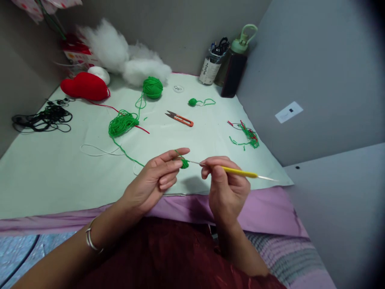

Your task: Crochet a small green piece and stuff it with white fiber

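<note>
Between the thumb and fingers of my left hand is a small green crochet piece. Green yarn runs over the left index finger and back to a loose green yarn bundle on the table. My right hand grips a crochet hook with a yellow handle, held like a pen. The hook's thin metal tip points left and meets the green piece; whether it sits inside a loop is too small to tell. Both hands are just above the table's front edge.
Orange thread snips lie mid-table, near a green yarn ball and a small green crocheted ball. Red yarn, black yarn and white stuffing occupy the left. Yarn scraps, a pen cup and a bottle stand right.
</note>
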